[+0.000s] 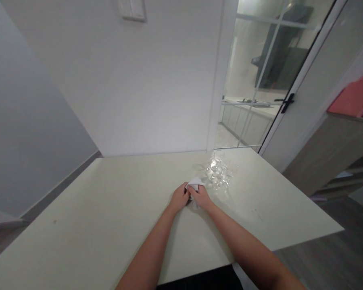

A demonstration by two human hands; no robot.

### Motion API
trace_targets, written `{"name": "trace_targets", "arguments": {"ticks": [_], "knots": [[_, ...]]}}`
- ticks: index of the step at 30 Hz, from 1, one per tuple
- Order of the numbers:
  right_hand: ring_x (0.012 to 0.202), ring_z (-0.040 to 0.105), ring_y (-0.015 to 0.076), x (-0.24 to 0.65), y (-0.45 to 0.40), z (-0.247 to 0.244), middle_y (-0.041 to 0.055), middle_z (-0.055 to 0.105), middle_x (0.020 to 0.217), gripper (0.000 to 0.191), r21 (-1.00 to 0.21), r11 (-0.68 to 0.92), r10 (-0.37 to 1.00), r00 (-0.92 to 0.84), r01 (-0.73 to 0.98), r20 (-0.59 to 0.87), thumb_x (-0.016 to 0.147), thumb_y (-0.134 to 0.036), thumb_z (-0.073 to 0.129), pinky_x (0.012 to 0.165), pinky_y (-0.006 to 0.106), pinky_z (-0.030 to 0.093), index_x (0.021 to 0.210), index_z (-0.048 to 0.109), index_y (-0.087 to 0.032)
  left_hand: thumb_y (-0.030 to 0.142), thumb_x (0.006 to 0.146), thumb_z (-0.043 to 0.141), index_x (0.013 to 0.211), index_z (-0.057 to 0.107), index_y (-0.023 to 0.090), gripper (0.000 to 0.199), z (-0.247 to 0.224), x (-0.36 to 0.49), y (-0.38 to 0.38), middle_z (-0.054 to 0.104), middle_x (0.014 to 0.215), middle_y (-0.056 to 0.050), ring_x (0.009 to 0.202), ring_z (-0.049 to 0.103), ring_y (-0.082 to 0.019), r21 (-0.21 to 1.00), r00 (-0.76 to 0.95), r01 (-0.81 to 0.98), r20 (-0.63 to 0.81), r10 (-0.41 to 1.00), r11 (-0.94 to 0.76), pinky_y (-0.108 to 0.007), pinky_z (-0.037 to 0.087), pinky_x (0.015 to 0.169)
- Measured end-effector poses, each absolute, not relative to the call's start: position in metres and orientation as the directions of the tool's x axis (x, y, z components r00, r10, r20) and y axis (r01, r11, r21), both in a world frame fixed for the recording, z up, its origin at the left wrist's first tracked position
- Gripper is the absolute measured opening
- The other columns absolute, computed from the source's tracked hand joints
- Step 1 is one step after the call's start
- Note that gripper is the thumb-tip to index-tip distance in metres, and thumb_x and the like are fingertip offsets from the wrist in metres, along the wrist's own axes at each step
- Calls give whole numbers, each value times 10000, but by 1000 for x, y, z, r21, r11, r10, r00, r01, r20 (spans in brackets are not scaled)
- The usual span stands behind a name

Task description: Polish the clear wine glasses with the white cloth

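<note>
My left hand (pixel 180 197) and my right hand (pixel 201 196) meet over the pale table (pixel 124 209). A crumpled white cloth or tissue (pixel 196 182) is bunched between them, its upper edge sticking up past the fingers and a loose end hanging below. The fingers of my right hand are pressed on the white cloth. My left hand is closed around something dark, partly hidden, too small to make out. Beyond my right hand, a heap of clear, shiny pieces (pixel 218 173) lies on the table near its far edge.
A white wall (pixel 133 88) rises behind the table's far edge. At the right stand a glass-paned door (pixel 251 80) with a black handle (pixel 288 103) and a wooden shelf unit (pixel 335 149) holding a pink bag (pixel 353 98). Faint marks dot the tabletop.
</note>
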State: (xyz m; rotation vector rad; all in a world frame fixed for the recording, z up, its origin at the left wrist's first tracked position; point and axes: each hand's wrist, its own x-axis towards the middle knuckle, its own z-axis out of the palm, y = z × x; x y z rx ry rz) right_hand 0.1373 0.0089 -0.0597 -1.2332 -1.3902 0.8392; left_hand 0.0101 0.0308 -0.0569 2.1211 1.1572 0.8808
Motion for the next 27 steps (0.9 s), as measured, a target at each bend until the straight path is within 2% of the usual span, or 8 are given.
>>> {"name": "trace_targets", "arguments": {"ticks": [9, 14, 27], "knots": [[723, 579, 173, 139, 6, -56, 52, 651, 789, 297, -943, 225, 965, 77, 245, 250, 784, -415, 537, 691, 291, 456, 859, 629, -142, 326, 872, 386, 908, 554, 190, 220, -55, 11, 30, 629, 857, -40, 782, 548, -171, 737, 408, 512, 243, 880, -441, -279, 414, 721], [736, 584, 178, 140, 4, -56, 60, 656, 797, 295, -941, 223, 968, 55, 255, 245, 784, -408, 536, 696, 291, 453, 855, 636, -140, 324, 880, 376, 962, 557, 190, 240, -58, 9, 29, 634, 907, -48, 832, 559, -174, 734, 420, 495, 267, 867, -466, -281, 416, 758], [752, 583, 181, 143, 5, -57, 60, 654, 808, 310, -932, 248, 962, 43, 265, 268, 787, -416, 534, 710, 296, 457, 876, 637, -137, 330, 873, 374, 906, 553, 183, 234, -57, 11, 32, 634, 861, -41, 771, 553, -165, 722, 430, 509, 259, 865, -469, -266, 411, 699]]}}
